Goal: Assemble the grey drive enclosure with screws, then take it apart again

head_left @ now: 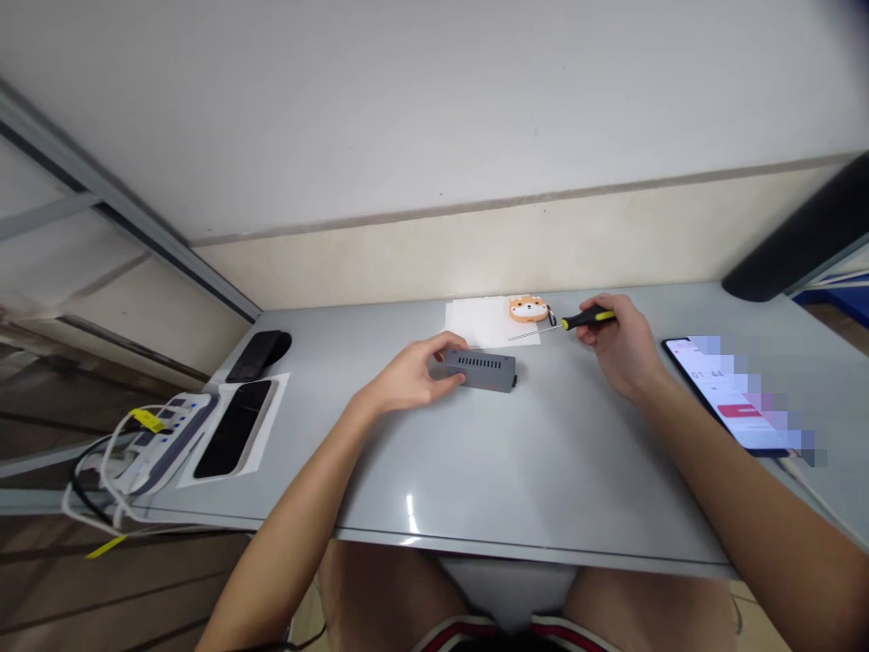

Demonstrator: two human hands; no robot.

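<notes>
Within left hand (414, 373), grey box (487, 372), right hand (621, 344) apart

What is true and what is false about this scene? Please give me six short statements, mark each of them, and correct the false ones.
1. The right hand holds a screwdriver. True.
2. The left hand is holding nothing. False: it grips one end of the grey box.
3. The orange-and-white case lies farther from the person than the grey box. True.
4. The screwdriver's tip touches the grey box. False: it shows apart from the box, against the white paper.
5. The phone on the right has a dark screen. False: its screen is lit.
6. The phone on the left lies on a white sheet. True.
</notes>
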